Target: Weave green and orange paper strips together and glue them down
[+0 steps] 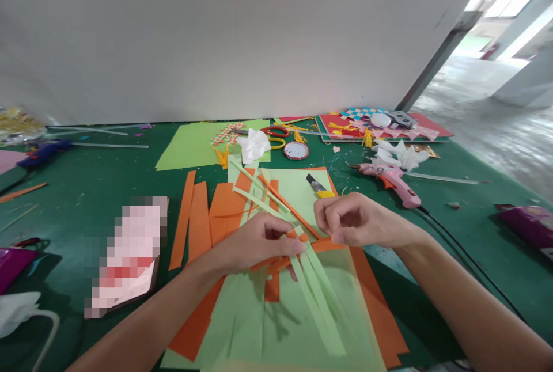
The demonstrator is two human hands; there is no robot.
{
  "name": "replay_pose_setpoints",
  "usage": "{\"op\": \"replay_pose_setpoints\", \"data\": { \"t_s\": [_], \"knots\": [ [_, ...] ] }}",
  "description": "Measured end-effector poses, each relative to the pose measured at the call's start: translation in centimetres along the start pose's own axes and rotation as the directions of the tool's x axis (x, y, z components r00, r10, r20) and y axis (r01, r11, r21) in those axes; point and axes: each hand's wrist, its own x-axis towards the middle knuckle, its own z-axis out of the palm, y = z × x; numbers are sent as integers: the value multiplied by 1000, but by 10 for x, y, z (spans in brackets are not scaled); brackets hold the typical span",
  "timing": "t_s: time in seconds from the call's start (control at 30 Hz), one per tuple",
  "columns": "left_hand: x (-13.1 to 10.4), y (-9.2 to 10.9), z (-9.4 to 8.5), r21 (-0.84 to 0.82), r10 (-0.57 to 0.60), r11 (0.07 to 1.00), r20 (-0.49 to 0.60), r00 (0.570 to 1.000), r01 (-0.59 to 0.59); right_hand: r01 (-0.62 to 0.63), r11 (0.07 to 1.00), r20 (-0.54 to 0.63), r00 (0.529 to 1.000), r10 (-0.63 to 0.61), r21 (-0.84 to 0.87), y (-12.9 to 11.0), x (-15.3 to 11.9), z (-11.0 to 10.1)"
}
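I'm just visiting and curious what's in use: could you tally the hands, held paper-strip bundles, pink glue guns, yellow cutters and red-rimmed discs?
Left hand and right hand: 2
Held paper-strip bundle: 1
Pink glue gun: 1
Yellow cutter: 1
Red-rimmed disc: 1
Total: 6

From where I stand, taking the green table's (86, 188) middle as hub, a phone (133, 245) lies at nine o'clock, a white plug (19, 311) at eight and a blue glue gun (46, 153) at ten. Tissue (254, 146), red-handled scissors (265, 129) and a red-rimmed disc (296, 150) sit near twelve, a pink glue gun (394, 181) at two.
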Motion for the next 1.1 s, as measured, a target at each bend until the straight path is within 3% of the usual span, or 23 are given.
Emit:
{"op": "replay_pose_setpoints", "data": {
  "t_s": [0.47,1.1],
  "knots": [
    [1,-3,-1,34,11,999,-15,1000,-11,-51,998,91,994,54,-28,1,0,2],
    [0,1,-1,-10,22,1000,29,999,-21,-114,993,71,991,116,-29,-4,-1,-3]
  ]
}}
